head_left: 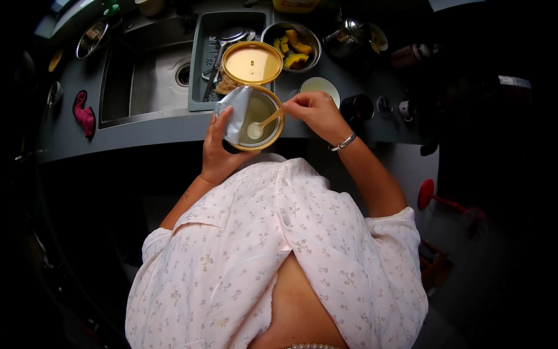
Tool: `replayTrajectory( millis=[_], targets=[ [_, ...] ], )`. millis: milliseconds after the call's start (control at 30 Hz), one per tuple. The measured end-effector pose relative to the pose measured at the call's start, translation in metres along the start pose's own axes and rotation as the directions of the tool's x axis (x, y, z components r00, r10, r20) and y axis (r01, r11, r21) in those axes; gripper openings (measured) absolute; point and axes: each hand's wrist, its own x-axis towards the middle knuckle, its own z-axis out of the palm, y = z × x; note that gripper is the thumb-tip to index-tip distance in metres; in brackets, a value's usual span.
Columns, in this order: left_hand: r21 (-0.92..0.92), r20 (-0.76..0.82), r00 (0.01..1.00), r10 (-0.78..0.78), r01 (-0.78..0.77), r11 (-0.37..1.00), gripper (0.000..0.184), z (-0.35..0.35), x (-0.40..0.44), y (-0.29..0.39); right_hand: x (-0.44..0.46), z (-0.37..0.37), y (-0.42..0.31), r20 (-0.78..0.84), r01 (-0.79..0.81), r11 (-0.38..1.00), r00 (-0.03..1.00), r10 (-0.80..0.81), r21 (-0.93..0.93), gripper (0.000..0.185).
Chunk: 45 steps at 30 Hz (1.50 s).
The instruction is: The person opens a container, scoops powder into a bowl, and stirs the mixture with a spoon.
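Observation:
My left hand (219,150) holds a round yellow-rimmed can (274,132) from its left side, thumb under the rim and fingers on the foil. The silver foil seal (234,119) is peeled partly back over the left of the opening. A yellow lid (252,62) stands open on the can's far side. Between the fingertips of my right hand (317,116) is the handle of a small pale scoop (256,130), whose bowl is inside the can with whitish contents in it. A pale round bowl or dish (319,89) lies just beyond my right hand.
A steel sink (148,81) is at the left, beside a grey drainer tray (200,58) with utensils. Behind are a metal bowl (310,41) of yellow-green pieces and a kettle (351,36). A dark cup (357,107) stands right of my right hand; a pink cloth (84,115) lies far left.

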Motion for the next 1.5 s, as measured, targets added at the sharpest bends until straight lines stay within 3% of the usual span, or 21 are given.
replayTrajectory(
  millis=[267,333,667,767,867,900,967,1000,1033,1100,1133,1167,1233,1500],
  targets=[
    [0.004,-0.002,1.000,-0.019,0.019,1.000,0.103,0.002,-0.002,0.002,0.002,0.013,0.024,-0.063,-0.084,0.959,0.993,0.104,0.272,0.028],
    [-0.025,-0.006,0.999,-0.033,0.033,0.999,0.103,0.002,-0.001,0.005,-0.002,0.014,0.025,-0.058,-0.131,0.907,0.984,0.168,0.400,0.025],
    [-0.065,0.008,1.000,-0.023,0.023,0.998,0.104,0.004,-0.004,0.000,-0.035,-0.016,0.031,0.004,-0.216,0.729,0.960,0.281,0.650,0.018],
    [-0.052,0.030,0.999,-0.042,0.044,0.998,0.104,0.004,-0.005,-0.004,-0.048,-0.028,0.054,-0.081,-0.137,0.639,0.950,0.300,0.757,0.018],
    [0.008,0.030,0.999,-0.029,0.029,1.000,0.105,0.003,-0.005,-0.005,-0.060,-0.034,0.075,-0.381,0.113,0.615,0.867,0.323,0.780,0.017],
    [0.001,0.038,0.999,-0.023,0.023,1.000,0.105,0.004,-0.006,-0.003,-0.062,-0.032,0.083,-0.390,0.118,0.616,0.861,0.328,0.779,0.017],
    [-0.039,0.012,0.999,-0.053,0.053,0.998,0.105,0.005,-0.005,-0.001,-0.061,-0.025,0.104,-0.683,0.184,0.852,0.689,0.244,0.490,0.018],
    [0.017,0.006,1.000,-0.007,0.007,1.000,0.106,0.005,-0.003,-0.001,-0.058,-0.021,0.114,-0.795,0.198,0.970,0.607,-0.006,0.143,0.016],
    [0.016,0.011,1.000,-0.003,0.003,1.000,0.106,0.005,-0.003,-0.001,-0.059,-0.017,0.116,-0.798,0.197,0.970,0.602,-0.003,0.145,0.016],
    [0.022,0.020,1.000,-0.023,0.022,1.000,0.106,0.005,-0.004,-0.001,-0.062,-0.009,0.118,-0.754,0.075,0.953,0.594,-0.280,-0.294,0.015],
    [0.022,0.022,1.000,-0.021,0.021,1.000,0.106,0.005,-0.003,0.001,-0.058,-0.006,0.124,-0.676,0.099,0.841,0.549,-0.492,-0.531,0.017],
    [0.026,0.019,0.999,-0.028,0.027,0.999,0.106,0.005,-0.002,0.004,-0.058,-0.005,0.130,-0.677,0.099,0.842,0.547,-0.491,-0.531,0.017],
    [0.033,0.015,0.999,-0.033,0.033,0.999,0.106,0.004,-0.002,0.004,-0.060,-0.002,0.135,-0.503,0.071,0.638,0.551,-0.666,-0.767,0.018],
    [0.050,0.035,0.998,-0.053,0.051,0.997,0.106,0.003,-0.006,-0.002,-0.061,-0.007,0.134,-0.430,0.047,0.518,0.496,-0.754,-0.854,0.024]
  ],
)
